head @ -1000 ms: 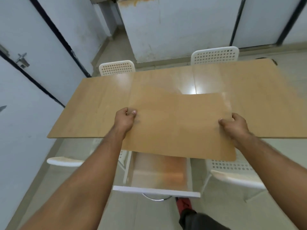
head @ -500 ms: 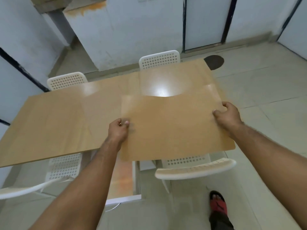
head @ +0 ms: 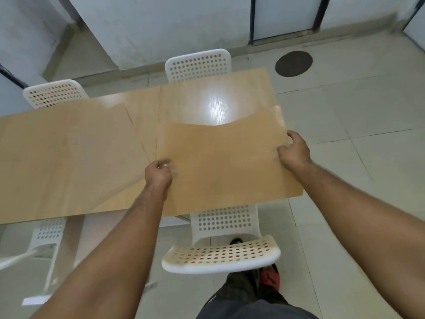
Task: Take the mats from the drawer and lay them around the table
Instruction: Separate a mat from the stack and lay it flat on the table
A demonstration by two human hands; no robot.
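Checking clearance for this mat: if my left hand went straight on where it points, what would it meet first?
Probably the white perforated chair back beyond the tan wooden table; your left hand, gripping the thin tan mat, seems above the table, though depth is unclear.

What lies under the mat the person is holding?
The mat, held by left hand and right hand, covers the near right corner of the table and overhangs a white chair; the tabletop beneath is hidden.

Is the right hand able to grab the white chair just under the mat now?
Probably not right now: the right hand grips the mat, so it is busy. The white chair stands close below it, its back uncovered, so once the mat is down it likely could.
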